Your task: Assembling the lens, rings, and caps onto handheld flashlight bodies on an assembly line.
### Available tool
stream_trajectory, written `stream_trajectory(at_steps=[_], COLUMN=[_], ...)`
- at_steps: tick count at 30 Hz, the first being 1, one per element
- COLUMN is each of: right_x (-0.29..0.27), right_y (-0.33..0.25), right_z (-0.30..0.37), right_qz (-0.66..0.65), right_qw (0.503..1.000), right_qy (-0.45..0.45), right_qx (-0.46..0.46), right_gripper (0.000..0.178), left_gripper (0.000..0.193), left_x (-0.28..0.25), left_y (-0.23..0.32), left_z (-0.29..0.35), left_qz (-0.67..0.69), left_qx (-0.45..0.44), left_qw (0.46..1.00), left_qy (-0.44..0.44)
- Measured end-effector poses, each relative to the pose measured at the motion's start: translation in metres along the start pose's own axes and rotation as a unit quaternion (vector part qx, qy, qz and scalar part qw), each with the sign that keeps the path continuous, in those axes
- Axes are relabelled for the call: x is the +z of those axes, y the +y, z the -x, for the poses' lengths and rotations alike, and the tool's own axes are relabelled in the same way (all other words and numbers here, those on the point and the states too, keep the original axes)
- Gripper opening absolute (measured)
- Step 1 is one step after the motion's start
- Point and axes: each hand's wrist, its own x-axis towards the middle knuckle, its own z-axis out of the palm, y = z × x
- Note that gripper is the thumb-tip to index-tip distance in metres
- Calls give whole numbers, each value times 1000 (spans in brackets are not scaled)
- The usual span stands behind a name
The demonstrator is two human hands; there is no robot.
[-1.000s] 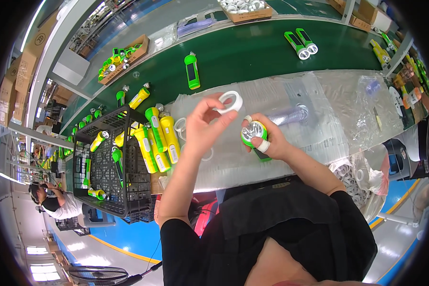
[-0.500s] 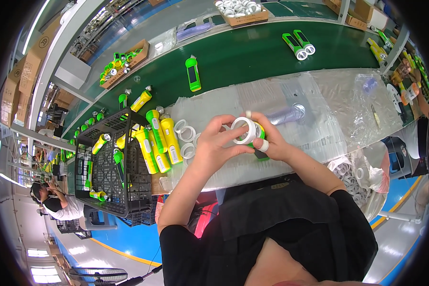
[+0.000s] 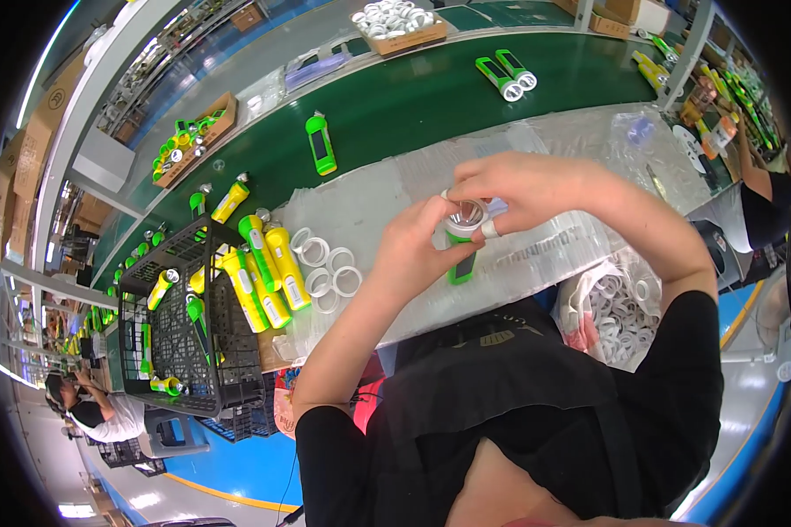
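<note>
A green flashlight [image 3: 460, 268] stands upright between my hands over the plastic-covered work surface, its head facing up. A white ring [image 3: 465, 227] sits around the flashlight's head, with the shiny inside showing through. My left hand [image 3: 420, 241] is closed on the head from the left, thumb in front. From the right, my right hand [image 3: 523, 189] grips the ring's rim with curled fingers, pale finger covers on some of them. Loose white rings [image 3: 341, 262] lie left of my left hand. Beside them several yellow and green flashlights [image 3: 264, 272] lean by a black crate.
The black plastic crate [image 3: 215, 373] at the left holds several flashlights. One flashlight [image 3: 320, 145] and a pair of flashlights [image 3: 508, 75] lie on the green belt [image 3: 395, 97] beyond. A bag of white rings [image 3: 620, 316] hangs at the right. Cardboard boxes of parts [image 3: 400, 37] stand farther back.
My right hand has swung over the top of the flashlight, its elbow raised outward. The white ring, earlier tilted in my fingers, now sits level on the flashlight's head. The view has shifted right.
</note>
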Motion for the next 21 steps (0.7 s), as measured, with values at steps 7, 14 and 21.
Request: stream_trajectory(at_steps=[7,14,21], right_x=[-2,22,-5], right_y=[-14,-1,-41], right_z=[-11,-3,-22], right_qz=[44,124,138], right_qw=[991,969,943], right_qy=[-58,85,-75], right_qx=[109,198,294], right_gripper=[36,54,53], left_gripper=[40,39,39], left_x=[14,16,18], left_y=[-3,-3,-4], left_z=[1,0,1], left_qz=[3,-18,-26], left_qx=[8,3,-2], left_qw=[999,999,997], left_qy=[35,48,73])
